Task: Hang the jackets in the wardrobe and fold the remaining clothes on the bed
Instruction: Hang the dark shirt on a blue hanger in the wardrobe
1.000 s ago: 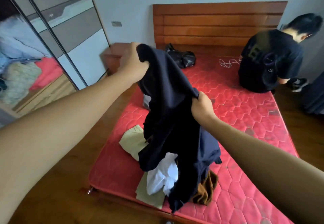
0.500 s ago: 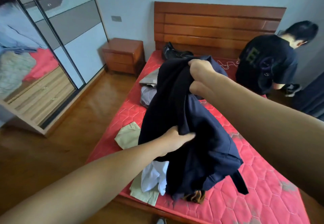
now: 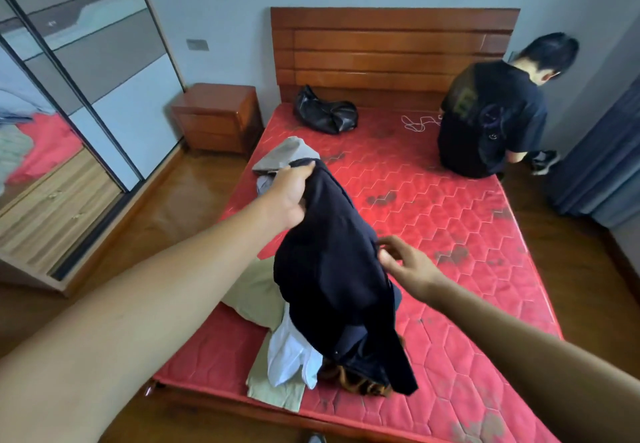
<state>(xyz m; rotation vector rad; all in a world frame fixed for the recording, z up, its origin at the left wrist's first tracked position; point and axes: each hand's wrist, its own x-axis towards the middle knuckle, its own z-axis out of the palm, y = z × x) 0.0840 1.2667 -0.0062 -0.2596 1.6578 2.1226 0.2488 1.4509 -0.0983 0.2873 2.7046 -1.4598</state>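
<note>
Over the bed (image 3: 450,227), jacket (image 3: 332,262) in left hand (image 3: 287,196)

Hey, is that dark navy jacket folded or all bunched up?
Bunched up, not folded. The left hand grips the dark navy jacket by its top, and it hangs crumpled over the clothes pile.

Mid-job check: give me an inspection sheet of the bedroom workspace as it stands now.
Surface: red mattress, dark-stained in patches.
Job's things: dark jacket held up over a pile of white garment, beige garment and brown garment; grey garment behind.
Clutter: black bag near the headboard.
Grips: left hand grips the jacket's top; right hand open, fingertips at its edge.
Cables: white cord on the mattress.
Surroundings: seated person, nightstand, mirrored wardrobe, curtain.
</note>
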